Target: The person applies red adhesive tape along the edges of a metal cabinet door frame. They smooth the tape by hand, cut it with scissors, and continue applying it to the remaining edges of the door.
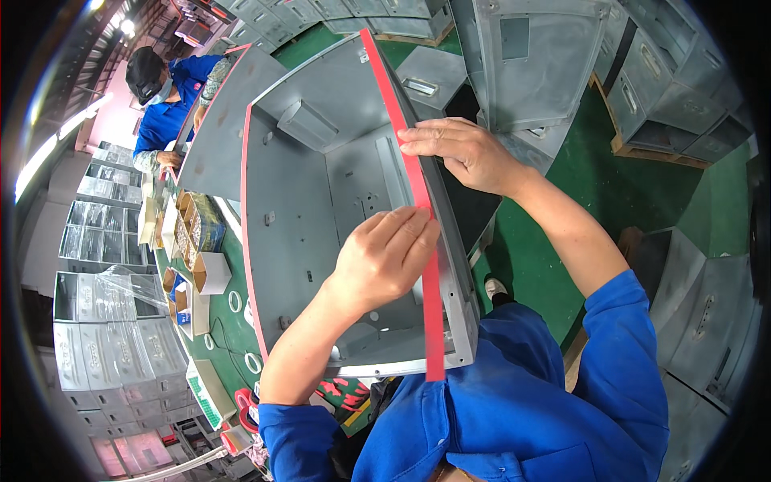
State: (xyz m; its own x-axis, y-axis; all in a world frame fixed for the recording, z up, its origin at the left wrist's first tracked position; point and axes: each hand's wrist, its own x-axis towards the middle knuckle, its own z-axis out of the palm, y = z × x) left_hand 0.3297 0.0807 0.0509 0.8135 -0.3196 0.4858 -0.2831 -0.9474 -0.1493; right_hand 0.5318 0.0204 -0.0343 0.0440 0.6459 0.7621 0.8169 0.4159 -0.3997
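Note:
An open grey metal cabinet (293,193) lies before me, its hollow interior facing up. A red tape strip (434,321) runs along its right-hand edge, and its lower end sticks out past the near corner. My left hand (384,259) is closed, with curled fingers pinching the strip about midway along the edge. Farther up, my right hand (466,151) has its fingers together over the same strip and edge, the thumb tucked below. Another red strip (246,209) lines the cabinet's left edge.
On the green table at left are an open-topped parts box (199,229), a white carton (212,273) and tape rolls (252,363). A co-worker (173,96) in blue handles a grey panel (221,128). Metal cabinets (534,64) stand at the back and right.

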